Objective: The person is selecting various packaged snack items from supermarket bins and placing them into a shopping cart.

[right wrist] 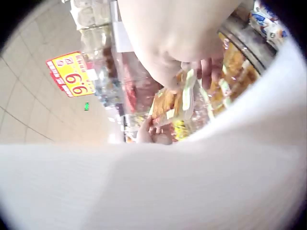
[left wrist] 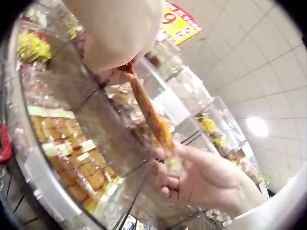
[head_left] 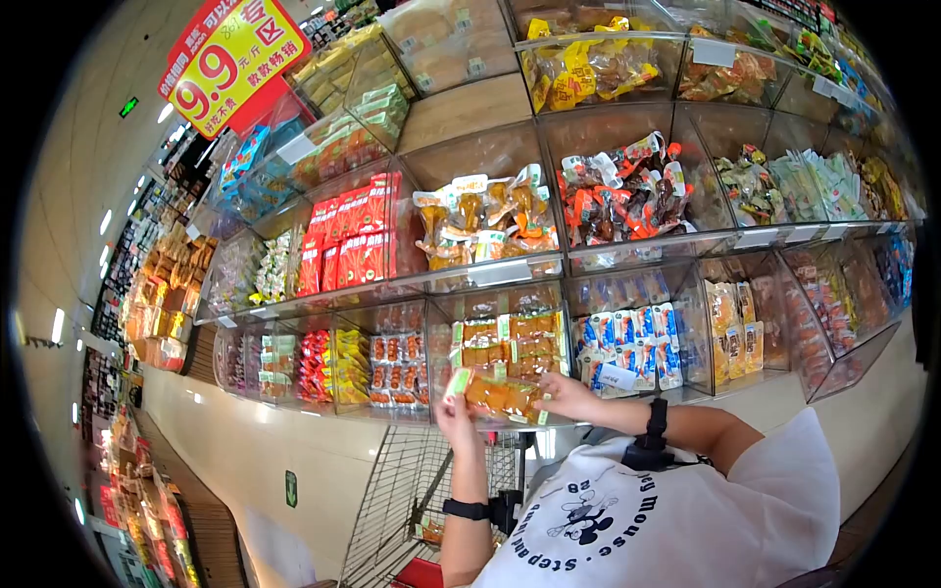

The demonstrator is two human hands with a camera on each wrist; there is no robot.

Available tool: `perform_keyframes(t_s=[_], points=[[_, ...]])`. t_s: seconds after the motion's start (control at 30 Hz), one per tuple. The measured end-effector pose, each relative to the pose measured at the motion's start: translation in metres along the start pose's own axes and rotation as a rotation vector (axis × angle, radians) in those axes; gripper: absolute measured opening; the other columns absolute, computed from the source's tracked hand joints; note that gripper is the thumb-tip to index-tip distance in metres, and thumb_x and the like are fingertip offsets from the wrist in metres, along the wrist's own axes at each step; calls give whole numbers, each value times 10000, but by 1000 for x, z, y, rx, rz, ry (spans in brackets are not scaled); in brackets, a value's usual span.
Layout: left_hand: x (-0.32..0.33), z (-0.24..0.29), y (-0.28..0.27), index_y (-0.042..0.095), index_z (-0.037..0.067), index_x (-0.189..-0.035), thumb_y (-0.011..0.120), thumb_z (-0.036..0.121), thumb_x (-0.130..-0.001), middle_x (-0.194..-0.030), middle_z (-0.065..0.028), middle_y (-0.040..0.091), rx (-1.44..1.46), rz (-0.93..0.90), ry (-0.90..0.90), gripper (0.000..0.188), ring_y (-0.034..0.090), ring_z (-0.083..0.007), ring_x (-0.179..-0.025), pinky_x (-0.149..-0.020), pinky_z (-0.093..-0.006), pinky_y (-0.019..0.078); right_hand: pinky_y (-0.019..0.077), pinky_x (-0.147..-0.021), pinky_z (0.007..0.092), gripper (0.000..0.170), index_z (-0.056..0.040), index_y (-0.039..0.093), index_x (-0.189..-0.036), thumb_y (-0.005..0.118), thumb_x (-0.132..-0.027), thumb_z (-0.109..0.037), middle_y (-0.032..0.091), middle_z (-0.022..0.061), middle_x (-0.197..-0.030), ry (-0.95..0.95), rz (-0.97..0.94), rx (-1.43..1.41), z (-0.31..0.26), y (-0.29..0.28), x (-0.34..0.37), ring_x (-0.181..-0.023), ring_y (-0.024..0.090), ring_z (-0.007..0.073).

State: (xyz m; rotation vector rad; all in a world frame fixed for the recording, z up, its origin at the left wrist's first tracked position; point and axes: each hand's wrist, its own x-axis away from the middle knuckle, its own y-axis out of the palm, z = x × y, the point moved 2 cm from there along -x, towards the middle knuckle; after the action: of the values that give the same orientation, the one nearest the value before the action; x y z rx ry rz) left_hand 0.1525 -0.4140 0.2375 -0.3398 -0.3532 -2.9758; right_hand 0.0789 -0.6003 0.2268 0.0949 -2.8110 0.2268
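By transparent bins (head_left: 708, 196), fingers (left wrist: 169, 182) pinch a glossy packet (head_left: 498, 395).

Rectangular clear packet of amber-brown food (head_left: 502, 395): thin plastic film, glossy, smooth. Transparent box-shaped bins (head_left: 863, 357): look like rigid plastic, smooth, shiny front edges. Bright red oblong packets (head_left: 343, 240): glossy wrap. White short-sleeved T-shirt (head_left: 667, 534): matt cloth, black print. Grey cart basket (head_left: 380, 490): metal wire. Beige floor (head_left: 235, 436): smooth, polished, reflective. Brown display base (head_left: 201, 514): wood-look, dull.
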Motion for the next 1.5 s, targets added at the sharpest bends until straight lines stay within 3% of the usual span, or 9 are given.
perform_keyframes(t_s=[0.03, 0.1, 0.27, 0.4, 0.53, 0.67, 0.77, 0.87, 1.5], points=[[-9, -27, -13, 414, 73, -864, 503, 97, -773, -705, -25, 452, 69, 21, -98, 129, 441, -87, -561, -433, -192, 386, 372, -781, 324, 480, -22, 408, -1026, 626, -669, -258, 403, 160, -1041, 12, 80, 120, 9, 2, 0, -960, 427, 252], [-18, -57, -20, 389, 58, -922, 496, 47, -762, -738, -44, 473, 139, 28, -151, 193, 466, -111, -491, -436, -218, 437, 311, -852, 387, 446, -35, 422, -1034, 593, -662, -211, 374, 188, -1089, -290, 380, 577, 14, 3, 0, -1008, 373, 337], [-42, -92, 16, 376, 62, -985, 483, 24, -765, -815, -69, 474, 93, 16, -241, 247, 503, -151, -616, -482, -236, 467, 224, -908, 453, 409, -104, 427, -1096, 500, -696, -156, 298, 156, -1202, -577, 190, 1029, 15, 10, -45, -1131, 252, 320], [-91, -146, 39, 397, 56, -980, 459, -16, -764, -818, -84, 499, 54, -113, -306, 236, 525, -164, -608, -471, -236, 472, 168, -858, 586, 377, -158, 421, -1113, 421, -737, -180, 229, 147, -1260, -473, 230, 1241, 41, 8, -89, -1108, 270, 374], [-106, -163, 51, 400, 19, -1023, 405, -36, -786, -766, -81, 509, -132, -104, -254, 244, 512, -136, -555, -435, -232, 458, 184, -848, 574, 380, -261, 394, -1133, 420, -756, -306, 216, 146, -1273, -173, 127, 1112, 67, 2, -117, -1121, 233, 408], [-105, -173, 48, 403, 4, -1032, 391, -42, -789, -790, -82, 504, -215, -100, -139, 247, 506, -121, -559, -464, -226, 450, 204, -836, 578, 413, -289, 334, -1180, 380, -772, -330, 237, 140, -1266, -52, 21, 1212, 75, 9, -129, -1128, 246, 388], [-110, -179, 36, 392, 10, -1032, 427, -28, -782, -771, -74, 498, -261, -116, -108, 255, 503, -110, -547, -482, -221, 451, 210, -832, 592, 382, -241, 345, -1177, 344, -795, -260, 236, 159, -1259, -133, -22, 1189, 71, 13, -127, -1132, 234, 380], [-117, -172, 36, 382, 22, -1013, 448, -26, -772, -760, -72, 493, -230, -96, -187, 254, 504, -106, -550, -461, -203, 445, 228, -825, 586, 370, -212, 371, -1160, 353, -790, -222, 297, 172, -1216, -245, 123, 1263, 72, 20, -128, -1114, 267, 373], [-108, -163, 30, 379, 64, -966, 438, -83, -739, -857, -79, 455, 80, -99, -402, 277, 517, -170, -680, -537, -237, 490, 287, -852, 488, 446, -116, 372, -1156, 430, -714, -121, 335, 197, -1179, -222, 100, 1349, 56, 26, -111, -1088, 321, 361]])
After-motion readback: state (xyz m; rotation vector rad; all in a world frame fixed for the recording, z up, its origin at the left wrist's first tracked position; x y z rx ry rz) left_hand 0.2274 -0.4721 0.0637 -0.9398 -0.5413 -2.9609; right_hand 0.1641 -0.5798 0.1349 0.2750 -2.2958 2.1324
